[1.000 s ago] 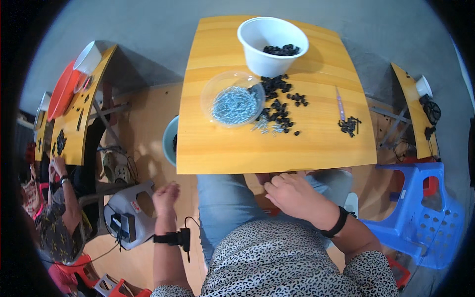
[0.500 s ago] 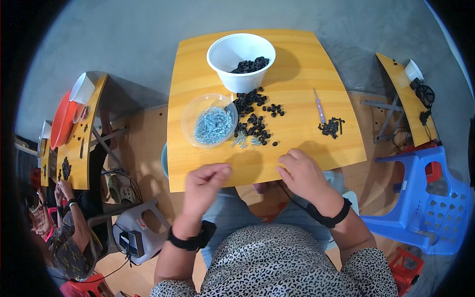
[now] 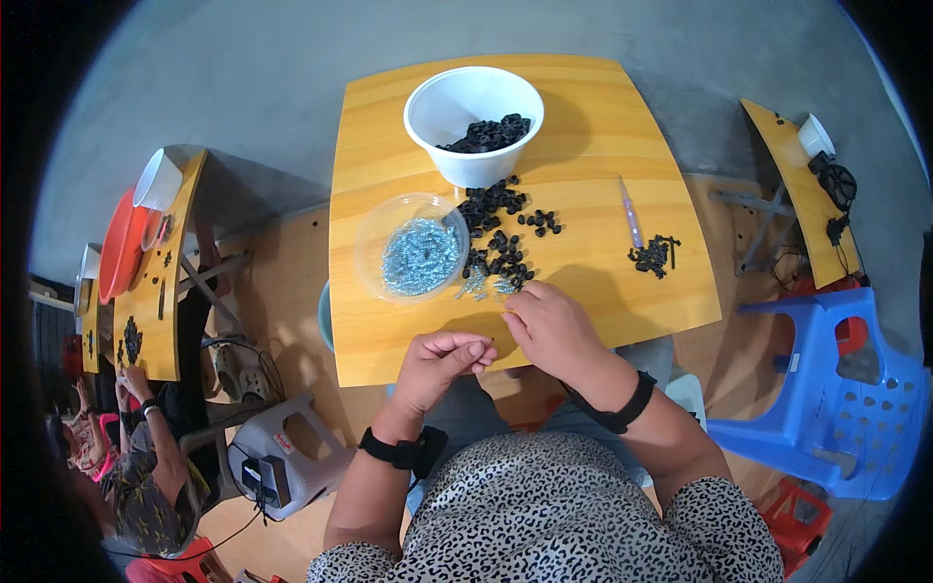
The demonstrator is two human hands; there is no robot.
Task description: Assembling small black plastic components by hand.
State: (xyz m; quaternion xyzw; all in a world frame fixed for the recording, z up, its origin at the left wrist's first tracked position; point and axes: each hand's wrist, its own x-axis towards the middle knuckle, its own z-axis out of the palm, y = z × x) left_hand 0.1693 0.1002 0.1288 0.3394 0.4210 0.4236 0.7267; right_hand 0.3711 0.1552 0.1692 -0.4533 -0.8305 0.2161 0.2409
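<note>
My left hand is closed in a pinch above the table's front edge, with a tiny dark piece showing at the fingertips. Just to its right, my right hand reaches over the table, its fingers bent together beside a few loose silvery pieces; what they hold, if anything, is hidden. A clear round tub holds many more small silvery pieces, screw-like in shape. Next to it lie scattered small black parts. Behind them stands a white bowl with a heap of black parts inside.
On the right of the wooden table lie a purple-handled screwdriver and a small pile of black pieces. A blue plastic chair stands at the right. Another person's hands work at the left table.
My left hand has moved right and closer to my right hand. My right hand has shifted left toward the loose silvery pieces, its fingers now beside them.
</note>
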